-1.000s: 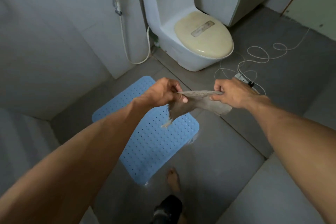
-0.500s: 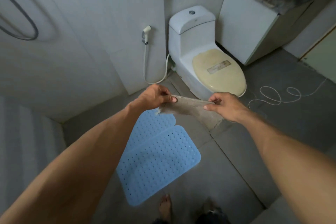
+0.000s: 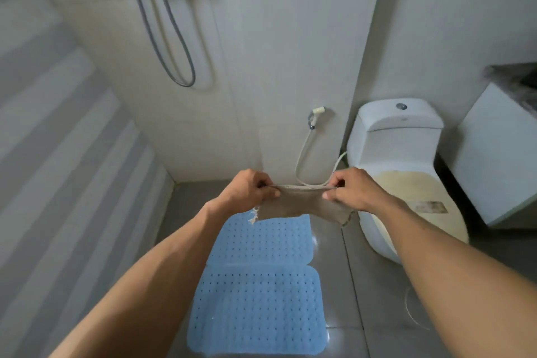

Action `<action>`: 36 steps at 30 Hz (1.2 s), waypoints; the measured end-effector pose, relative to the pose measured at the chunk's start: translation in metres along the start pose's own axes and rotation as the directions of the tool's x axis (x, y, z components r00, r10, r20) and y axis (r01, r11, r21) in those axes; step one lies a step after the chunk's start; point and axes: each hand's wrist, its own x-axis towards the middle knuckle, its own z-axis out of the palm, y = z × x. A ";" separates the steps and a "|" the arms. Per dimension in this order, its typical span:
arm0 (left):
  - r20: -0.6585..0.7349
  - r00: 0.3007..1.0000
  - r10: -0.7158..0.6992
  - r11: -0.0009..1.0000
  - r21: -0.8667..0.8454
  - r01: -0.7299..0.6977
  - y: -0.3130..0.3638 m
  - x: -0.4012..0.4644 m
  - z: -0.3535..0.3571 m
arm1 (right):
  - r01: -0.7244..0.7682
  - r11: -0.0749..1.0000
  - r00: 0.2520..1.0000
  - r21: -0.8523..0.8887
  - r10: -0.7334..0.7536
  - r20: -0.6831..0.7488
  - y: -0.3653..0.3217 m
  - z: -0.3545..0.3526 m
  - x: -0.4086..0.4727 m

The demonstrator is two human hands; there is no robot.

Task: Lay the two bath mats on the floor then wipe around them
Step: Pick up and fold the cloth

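Note:
Two light blue perforated bath mats lie end to end on the grey floor: the far mat [image 3: 264, 238] toward the wall, the near mat [image 3: 258, 308] below it. Above the far mat I hold a small grey-brown cloth [image 3: 302, 205] stretched by its top edge. My left hand [image 3: 250, 192] pinches its left corner and my right hand [image 3: 351, 190] pinches its right corner. The cloth hangs down with a frayed lower left corner and hides the far mat's top edge.
A white toilet [image 3: 398, 154] with a yellowed lid stands right of the mats. A bidet sprayer [image 3: 315, 115] and hose hang on the back wall, a shower hose [image 3: 174, 46] upper left. A white cabinet [image 3: 499, 154] is far right. A thin cord [image 3: 412, 311] lies on the floor.
The view has tilted upward and swung left, so both mats now lie straight below the hands. Both hands keep hold of the cloth, pulled flatter between them.

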 end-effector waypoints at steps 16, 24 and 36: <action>-0.612 0.718 -0.332 0.929 -0.079 0.362 -0.069 -0.230 -0.135 | 0.589 0.744 0.733 0.316 -0.656 0.177 -0.232 0.091 -0.011; -0.788 0.446 -0.424 0.882 -0.247 0.402 -0.083 -0.371 -0.161 | 0.847 0.496 0.466 0.193 -0.866 0.184 -0.338 0.193 -0.065; -0.845 0.162 -0.509 0.394 -0.062 0.917 -0.066 -0.547 -0.171 | 0.984 -0.070 -0.135 0.161 -0.891 0.433 -0.510 0.320 -0.185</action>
